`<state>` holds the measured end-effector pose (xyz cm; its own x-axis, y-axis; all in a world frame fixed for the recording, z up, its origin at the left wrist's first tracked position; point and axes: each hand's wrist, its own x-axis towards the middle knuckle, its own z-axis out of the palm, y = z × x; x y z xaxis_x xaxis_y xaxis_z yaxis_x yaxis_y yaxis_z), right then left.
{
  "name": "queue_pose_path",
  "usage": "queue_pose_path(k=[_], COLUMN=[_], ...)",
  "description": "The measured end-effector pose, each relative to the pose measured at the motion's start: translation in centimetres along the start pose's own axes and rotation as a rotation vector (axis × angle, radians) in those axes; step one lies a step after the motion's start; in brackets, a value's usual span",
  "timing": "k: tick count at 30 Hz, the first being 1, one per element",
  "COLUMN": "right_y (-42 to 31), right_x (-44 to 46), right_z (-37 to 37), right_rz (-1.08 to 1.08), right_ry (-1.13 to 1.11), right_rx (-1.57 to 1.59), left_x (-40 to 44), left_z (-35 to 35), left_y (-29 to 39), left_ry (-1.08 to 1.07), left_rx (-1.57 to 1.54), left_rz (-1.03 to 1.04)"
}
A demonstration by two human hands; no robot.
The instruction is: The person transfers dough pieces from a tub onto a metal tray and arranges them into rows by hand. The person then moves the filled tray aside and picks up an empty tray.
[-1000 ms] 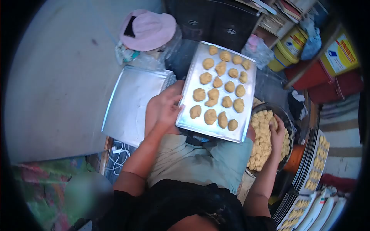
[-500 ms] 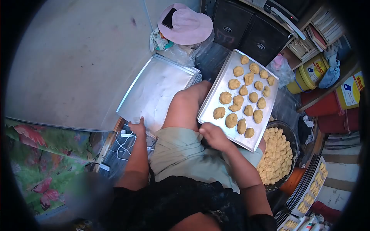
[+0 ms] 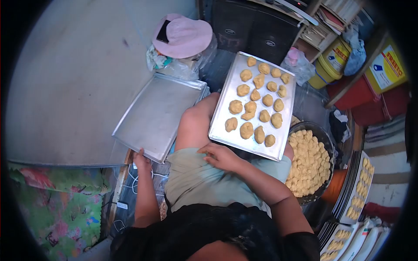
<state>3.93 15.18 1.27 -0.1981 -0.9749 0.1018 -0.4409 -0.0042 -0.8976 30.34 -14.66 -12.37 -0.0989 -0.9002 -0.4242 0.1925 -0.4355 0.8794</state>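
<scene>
My left hand (image 3: 142, 160) grips the near edge of the top metal tray (image 3: 152, 117) in a stack left of my knee. That tray looks bare and is turned slightly from the ones below. My right hand (image 3: 217, 157) hovers over my lap with its fingers apart, just below another tray (image 3: 217, 130) that bears rows of dough balls (image 3: 246, 130). This filled tray rests across my right leg. Beside it on the right stands a round black basin (image 3: 327, 139) heaped with small dough pieces (image 3: 308, 163).
Trays of shaped dough (image 3: 359, 185) are stacked at the right. A pink hat (image 3: 189, 37) with a phone on it lies behind the left stack. Yellow buckets (image 3: 324, 71) stand at the back right. White cables (image 3: 135, 182) run along the floor near my left arm.
My right hand has left the dough basin and come over my lap. My left hand has moved from the filled tray to the left stack and taken hold of its top tray, which has shifted.
</scene>
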Motion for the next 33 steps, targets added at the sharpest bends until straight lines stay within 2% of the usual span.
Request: queue_pose_path(k=[2,4,6,8,9,11,12,14,15,16,17,18,20,21,22,23,25,26,29,30,32,33], right_y=[-1.0,-0.3,0.0,-0.1,-0.3,-0.7,-0.2,-2.7,-4.2,-4.9,-0.6,-0.8,1.4,2.3,2.6,3.0,6.2,6.2,9.5,11.2,12.7,13.3], right_x=[0.4,1.0,2.1,3.2,3.4,3.9,4.0,3.5,3.1,2.1,2.5,1.3,-1.7,-3.4,-5.2,-6.7,-10.2,-11.5,-14.7,-15.1,-15.7,-16.0], right_z=[-0.7,0.1,0.7,1.0,0.9,0.4,0.4,-1.7,-2.9,-4.0,-2.8,-4.6,-8.0,-9.5,-10.9,-11.9,-13.5,-14.3,-15.5,-15.8,-16.3,-16.4], right_rz=[0.029,0.011,0.045,0.128,0.104,0.043,0.089,0.130,0.145,0.273,0.086,0.103,0.023,0.062,0.086,0.002,0.067,0.120,0.359,0.443,0.427,0.422], right_ry=[-0.053,-0.022,0.013,0.038,0.018,-0.013,-0.041,0.100,0.169,0.297,0.506,0.559,0.544,0.602,0.602,0.621,0.707,0.755,0.888,0.926,0.923,0.924], right_rx=[0.018,0.047,0.115,0.230,0.362,0.625,0.746,1.103,1.279,1.301,1.154,1.278,1.356,1.302,1.318,1.310,1.180,1.121,0.841,0.725,0.735,0.742], left_x=[0.2,-0.7,-4.9,-6.5,-7.0,-9.6,-11.5,-17.6,-19.2,-20.4,-21.2,-21.1,-18.1,-16.9,-16.7,-14.7,-10.5,-12.4,-10.1,-9.7,-9.6,-10.0], left_z=[1.3,2.8,6.8,7.2,6.8,6.6,7.0,9.7,10.5,11.1,11.9,12.8,13.6,14.2,15.5,16.1,17.1,19.6,22.3,22.8,23.8,24.0], left_y=[4.1,8.0,13.9,16.0,16.3,14.8,13.6,11.5,10.3,9.2,7.7,6.2,3.5,3.0,4.3,4.7,5.5,6.9,1.8,0.0,-2.8,-2.7], left_ry=[-0.028,-0.093,-0.133,-0.224,-0.267,-0.420,-0.492,-0.510,-0.631,-0.748,-0.810,-0.873,-1.071,-1.170,-1.092,-1.102,-1.114,-1.103,-1.154,-1.141,-1.098,-1.093], left_rx=[0.030,-0.079,-0.227,-0.245,-0.254,-0.224,-0.207,-0.180,-0.157,-0.136,-0.114,-0.093,-0.261,-0.349,-0.432,-0.337,-0.139,0.155,0.591,0.693,0.890,0.859], left_rz=[0.018,0.144,-0.020,0.011,0.029,0.034,0.031,0.087,0.032,-0.022,-0.040,-0.059,-0.184,-0.245,-0.259,-0.274,-0.309,-0.192,-0.072,0.098,0.440,0.355])
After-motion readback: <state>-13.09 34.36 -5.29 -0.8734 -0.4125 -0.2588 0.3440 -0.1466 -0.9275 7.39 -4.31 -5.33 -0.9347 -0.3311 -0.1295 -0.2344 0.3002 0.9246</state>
